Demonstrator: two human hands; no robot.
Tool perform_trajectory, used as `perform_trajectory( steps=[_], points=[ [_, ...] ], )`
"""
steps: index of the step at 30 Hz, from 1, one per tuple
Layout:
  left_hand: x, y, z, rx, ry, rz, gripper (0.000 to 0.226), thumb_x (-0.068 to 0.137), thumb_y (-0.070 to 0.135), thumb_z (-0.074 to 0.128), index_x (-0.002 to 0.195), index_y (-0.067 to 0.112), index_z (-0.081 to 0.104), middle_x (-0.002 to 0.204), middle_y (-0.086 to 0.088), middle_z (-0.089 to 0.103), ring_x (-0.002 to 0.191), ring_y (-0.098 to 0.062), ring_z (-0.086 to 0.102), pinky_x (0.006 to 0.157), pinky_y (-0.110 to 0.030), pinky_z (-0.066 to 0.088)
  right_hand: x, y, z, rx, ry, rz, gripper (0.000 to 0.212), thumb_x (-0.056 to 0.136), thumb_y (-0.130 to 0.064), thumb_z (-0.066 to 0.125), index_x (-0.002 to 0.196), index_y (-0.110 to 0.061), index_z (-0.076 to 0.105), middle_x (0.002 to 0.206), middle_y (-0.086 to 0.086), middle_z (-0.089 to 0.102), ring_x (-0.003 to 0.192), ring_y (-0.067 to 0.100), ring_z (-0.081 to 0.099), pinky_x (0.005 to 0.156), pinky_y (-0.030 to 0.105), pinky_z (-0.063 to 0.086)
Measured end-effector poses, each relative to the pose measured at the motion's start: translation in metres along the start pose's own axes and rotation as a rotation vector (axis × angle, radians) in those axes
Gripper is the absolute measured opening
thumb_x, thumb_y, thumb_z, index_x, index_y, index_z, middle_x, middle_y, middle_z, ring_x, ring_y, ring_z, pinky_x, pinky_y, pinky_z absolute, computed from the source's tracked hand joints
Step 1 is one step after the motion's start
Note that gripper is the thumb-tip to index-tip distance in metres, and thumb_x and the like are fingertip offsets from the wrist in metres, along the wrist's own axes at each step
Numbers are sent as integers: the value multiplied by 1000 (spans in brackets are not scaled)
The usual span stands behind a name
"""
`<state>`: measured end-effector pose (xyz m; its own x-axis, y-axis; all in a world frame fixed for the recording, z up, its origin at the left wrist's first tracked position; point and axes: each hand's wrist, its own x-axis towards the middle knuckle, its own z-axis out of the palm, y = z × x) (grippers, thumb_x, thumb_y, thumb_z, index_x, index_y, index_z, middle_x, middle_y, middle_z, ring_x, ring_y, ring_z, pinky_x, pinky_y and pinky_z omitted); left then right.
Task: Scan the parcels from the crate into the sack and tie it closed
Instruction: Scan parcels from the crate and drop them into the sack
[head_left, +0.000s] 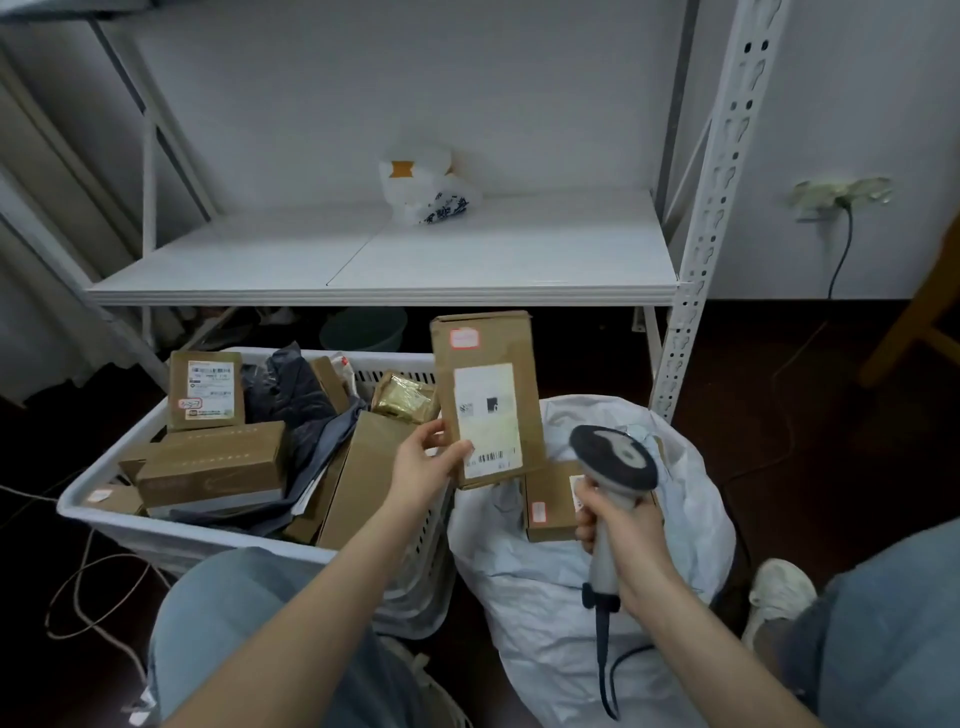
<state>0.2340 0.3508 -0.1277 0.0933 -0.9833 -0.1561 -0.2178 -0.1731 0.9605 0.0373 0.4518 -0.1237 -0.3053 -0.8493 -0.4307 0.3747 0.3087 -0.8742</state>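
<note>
Left hand (423, 467) pinches parcel (485, 397) upright, scanner (613, 460) just right.

brown parcel (488, 400) upright, label facing camera, above open white sack (587, 587); white crate (156, 525) full of parcels.

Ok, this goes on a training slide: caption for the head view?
Left hand holds a labelled parcel, right hand grips the scanner, crate and sack below.

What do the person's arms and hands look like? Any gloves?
No gloves. The left hand and right hand are bare, with no rings or watch in view. The left arm and right arm are bare too, no sleeves showing.
</note>
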Motion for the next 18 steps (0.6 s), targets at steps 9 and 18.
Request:
perform_trajectory(
  steps=[9,18],
  points=[
    [-1,-11,8,-261,-59,-164,52,91,10,63,138,-1,45,112,-14,68,88,-23,70,64,-25,58,-49,20,6,-193,-103,23,18,84,-11,71,74,1,64,51,6,58,43,15,52,46,25,42],
    [-3,-17,11,-298,-22,-201,47,93,8,60,137,0,46,99,-8,70,80,-18,70,58,-23,56,-67,19,9,-231,-168,84,16,86,-10,67,71,-4,64,49,4,53,43,14,46,47,25,40]
  ],
)
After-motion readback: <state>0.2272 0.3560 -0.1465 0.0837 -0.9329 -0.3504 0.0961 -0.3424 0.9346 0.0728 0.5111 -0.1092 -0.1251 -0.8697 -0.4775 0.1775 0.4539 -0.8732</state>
